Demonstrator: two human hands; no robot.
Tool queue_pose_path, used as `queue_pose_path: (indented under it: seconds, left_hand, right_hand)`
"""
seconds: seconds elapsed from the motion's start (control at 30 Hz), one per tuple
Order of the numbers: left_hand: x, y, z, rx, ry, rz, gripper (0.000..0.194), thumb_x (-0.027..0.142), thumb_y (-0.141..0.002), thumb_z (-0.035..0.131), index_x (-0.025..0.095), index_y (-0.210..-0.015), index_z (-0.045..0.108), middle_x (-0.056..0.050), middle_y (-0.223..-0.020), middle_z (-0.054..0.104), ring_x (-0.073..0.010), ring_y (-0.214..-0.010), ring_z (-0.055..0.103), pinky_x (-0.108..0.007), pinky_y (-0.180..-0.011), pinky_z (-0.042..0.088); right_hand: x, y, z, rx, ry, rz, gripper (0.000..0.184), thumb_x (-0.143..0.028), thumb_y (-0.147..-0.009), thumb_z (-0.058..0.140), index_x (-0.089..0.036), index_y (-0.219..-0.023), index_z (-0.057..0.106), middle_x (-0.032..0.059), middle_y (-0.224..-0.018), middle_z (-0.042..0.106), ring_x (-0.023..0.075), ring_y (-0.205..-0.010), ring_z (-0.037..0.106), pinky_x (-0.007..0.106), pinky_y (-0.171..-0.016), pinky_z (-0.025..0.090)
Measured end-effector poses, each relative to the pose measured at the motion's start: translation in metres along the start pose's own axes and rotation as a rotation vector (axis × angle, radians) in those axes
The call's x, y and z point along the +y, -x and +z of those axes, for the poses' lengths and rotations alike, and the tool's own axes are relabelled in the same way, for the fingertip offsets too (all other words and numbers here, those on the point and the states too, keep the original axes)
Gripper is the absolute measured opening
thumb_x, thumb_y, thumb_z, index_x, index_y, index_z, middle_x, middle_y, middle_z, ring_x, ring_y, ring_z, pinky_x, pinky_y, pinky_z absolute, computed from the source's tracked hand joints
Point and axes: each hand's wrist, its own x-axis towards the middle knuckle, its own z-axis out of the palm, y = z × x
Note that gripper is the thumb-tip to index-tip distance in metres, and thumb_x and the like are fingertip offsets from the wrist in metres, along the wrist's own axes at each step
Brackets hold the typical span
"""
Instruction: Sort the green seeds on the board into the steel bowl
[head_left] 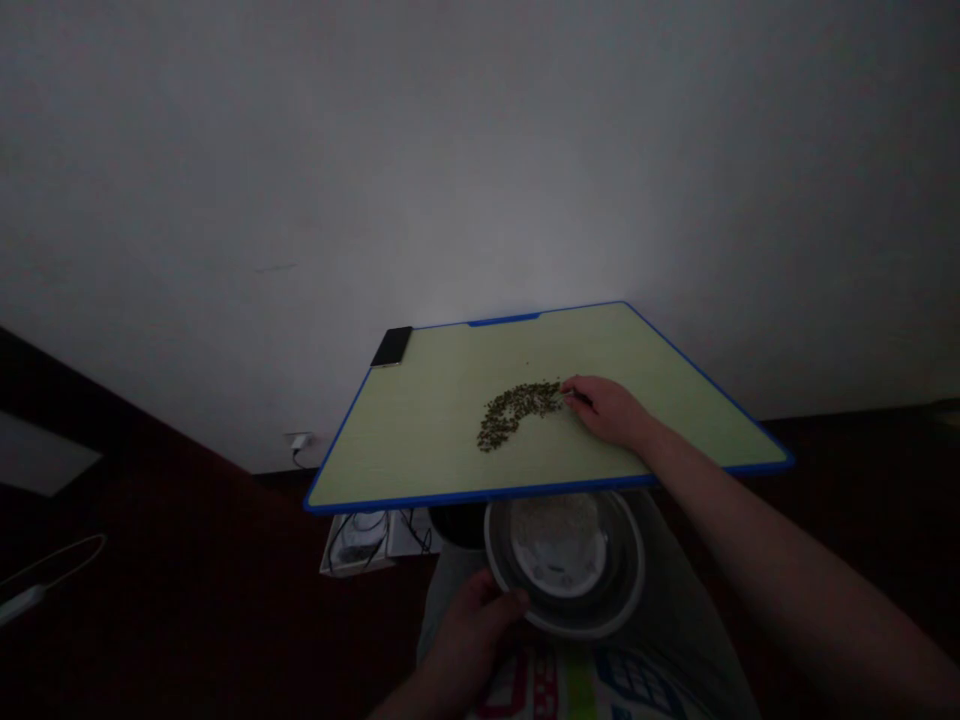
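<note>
In the head view, my left hand (480, 615) grips the near left rim of a round metal bowl (630, 590), thumb over the edge. The bowl rests at my lap, just below the table's front edge, with a round whitish thing (559, 545) inside it. My right hand (604, 408) is closed in a pinch at the right end of a curved spread of small brown seed-like pieces (517, 408). A small pale glint shows at its fingertips, too small to name. The pieces lie on a pale green tabletop (637, 350) with a blue edge.
A black phone (391, 347) lies at the table's far left corner. Behind the table stands a plain wall (480, 150) with a plugged-in charger (301, 441). Below the front edge, a white box (360, 540) holds cables. A printed bag-like sheet (577, 685) lies near my lap.
</note>
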Motion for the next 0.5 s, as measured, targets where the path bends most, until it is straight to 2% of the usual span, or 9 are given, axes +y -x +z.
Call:
queue_pose_path:
  seconds: [0.23, 0.5]
  left_hand:
    - [-0.0028, -0.0024, -0.0066, -0.013, -0.026, -0.011, 0.041, 0.038, -0.060, 0.096, 0.017, -0.092, 0.080, -0.010, -0.094, 0.085, -0.0309, -0.092, 0.078, -0.052, -0.102, 0.053]
    - [0.0028, 0.0018, -0.0006, -0.037, -0.027, -0.012, 0.040, 0.039, -0.059, 0.095, 0.017, -0.090, 0.081, -0.010, -0.093, 0.085, -0.0345, -0.100, 0.077, -0.055, -0.107, 0.048]
  right_hand:
    - [-0.0020, -0.0014, 0.0010, 0.009, 0.025, 0.024, 0.031, -0.025, -0.098, 0.048, -0.016, -0.116, 0.071, 0.0149, -0.110, 0.076, 0.0266, -0.104, 0.069, 0.038, -0.094, 0.051]
    - [-0.0032, -0.0072, 0.0050, 0.023, 0.000, -0.020, 0.029, -0.024, -0.098, 0.049, -0.018, -0.115, 0.072, 0.0139, -0.115, 0.076, 0.0271, -0.109, 0.069, 0.040, -0.098, 0.051]
